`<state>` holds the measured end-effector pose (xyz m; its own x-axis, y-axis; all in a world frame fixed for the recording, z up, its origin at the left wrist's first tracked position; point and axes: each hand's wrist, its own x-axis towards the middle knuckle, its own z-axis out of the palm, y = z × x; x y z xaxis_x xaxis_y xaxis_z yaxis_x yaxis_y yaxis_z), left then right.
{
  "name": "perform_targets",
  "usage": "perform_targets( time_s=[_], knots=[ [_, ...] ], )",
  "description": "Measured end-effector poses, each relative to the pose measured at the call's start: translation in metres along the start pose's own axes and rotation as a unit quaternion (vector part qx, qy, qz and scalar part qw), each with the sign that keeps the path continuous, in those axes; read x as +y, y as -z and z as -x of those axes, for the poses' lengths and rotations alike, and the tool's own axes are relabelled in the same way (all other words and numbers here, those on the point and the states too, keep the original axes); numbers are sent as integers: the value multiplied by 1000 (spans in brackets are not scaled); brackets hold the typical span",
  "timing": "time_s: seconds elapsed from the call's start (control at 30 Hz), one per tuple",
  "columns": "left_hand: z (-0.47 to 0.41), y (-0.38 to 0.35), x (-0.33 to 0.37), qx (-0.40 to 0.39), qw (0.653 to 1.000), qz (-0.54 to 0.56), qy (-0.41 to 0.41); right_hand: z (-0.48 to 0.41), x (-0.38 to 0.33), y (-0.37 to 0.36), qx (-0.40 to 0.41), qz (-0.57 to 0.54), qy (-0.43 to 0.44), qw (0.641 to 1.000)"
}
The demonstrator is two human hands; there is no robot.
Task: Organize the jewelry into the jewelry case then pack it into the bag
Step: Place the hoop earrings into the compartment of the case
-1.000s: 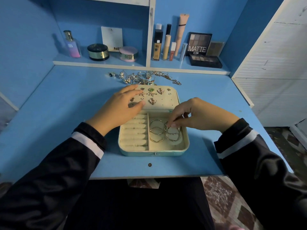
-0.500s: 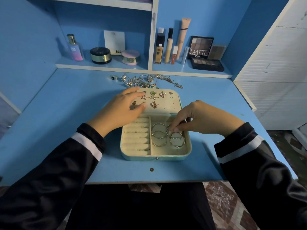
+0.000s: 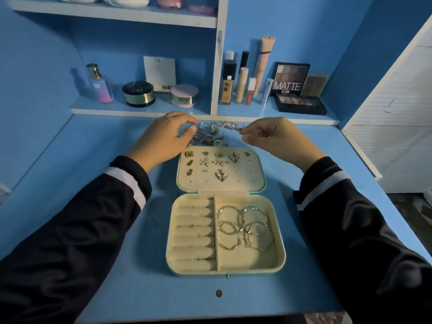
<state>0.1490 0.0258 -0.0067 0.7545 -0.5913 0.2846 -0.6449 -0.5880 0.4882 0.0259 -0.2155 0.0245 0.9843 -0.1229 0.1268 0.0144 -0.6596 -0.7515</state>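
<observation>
the jewelry case (image 3: 225, 272) lies open in the middle of the worktop (image 3: 327, 148), a little toward the front edge. its lid (image 3: 247, 177) lies flat behind the base and carries several stud earrings (image 3: 219, 161). in the base, the right compartment holds a few overlapping hoops (image 3: 243, 228), and the ring rolls (image 3: 194, 230) on the left side look empty.

just behind the lid, near the back edge of the worktop, is a pile of loose jewelry (image 3: 208, 134). the right hand (image 3: 273, 139) pinches one end of a chain bracelet (image 3: 230, 125) between thumb and fingers, and the other end seems to run into the pile. the left hand (image 3: 163, 139) is over the left part of the pile with fingers bent down. i cannot tell if it holds a piece or only touches.

to my judgement the step in hand is picking the next piece, so the sorting is partly done. the next move probably asks to free the bracelet without dragging rings along, then to lay it into the right compartment. the bag is not in view. behind the pile, a shelf (image 3: 140, 111) carries cosmetics.
</observation>
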Motion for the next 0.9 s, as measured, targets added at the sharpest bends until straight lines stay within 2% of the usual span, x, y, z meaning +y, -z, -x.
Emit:
perform_targets(
  time_s=[0.17, 0.3, 0.63, 0.9],
  knots=[
    [-28, -6, -14, -35, 999, -6, 9, -45, 11, -21, -2, 74, 4, 997],
    [-43, -7, -20, -45, 999, 1, -3, -73, 11, -34, 9, 102, 42, 994],
    [-51, 9, -25, -121, 991, 61, -22, -108, 11, -57, -10, 129, 103, 986],
    [-51, 7, -16, -155, 988, 7, -22, -108, 13, -49, -17, 127, 97, 987]
  ],
)
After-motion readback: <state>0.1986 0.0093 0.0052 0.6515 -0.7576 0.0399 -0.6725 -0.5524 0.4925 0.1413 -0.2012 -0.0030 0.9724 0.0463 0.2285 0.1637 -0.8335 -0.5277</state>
